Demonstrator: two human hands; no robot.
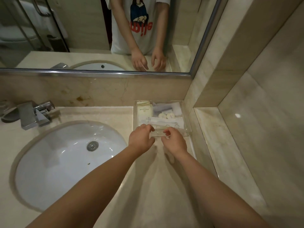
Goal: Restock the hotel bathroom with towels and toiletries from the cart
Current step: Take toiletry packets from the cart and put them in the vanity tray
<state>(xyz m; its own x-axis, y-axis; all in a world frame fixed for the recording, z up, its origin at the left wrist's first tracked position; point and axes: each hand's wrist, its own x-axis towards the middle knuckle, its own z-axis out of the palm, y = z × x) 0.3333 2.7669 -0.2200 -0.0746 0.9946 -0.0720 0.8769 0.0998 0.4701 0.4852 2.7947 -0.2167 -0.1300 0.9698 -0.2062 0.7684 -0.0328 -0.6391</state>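
Observation:
A clear acrylic tray (186,112) stands on the marble counter in the corner right of the sink. It holds a cream packet (144,109), two small round soaps (166,115), white tubes (162,121) and a pale blue wrapped item (162,107). My left hand (141,140) and my right hand (174,142) meet at the tray's near edge, fingers curled, pinching a clear flat piece (158,133) between them. Whether that piece is the tray's front wall or a separate clear packet I cannot tell.
The white oval basin (65,163) with a chrome drain lies to the left, the chrome faucet (35,115) behind it. A mirror (92,30) above the backsplash reflects a person and a toilet. A marble wall and ledge (230,145) close off the right side.

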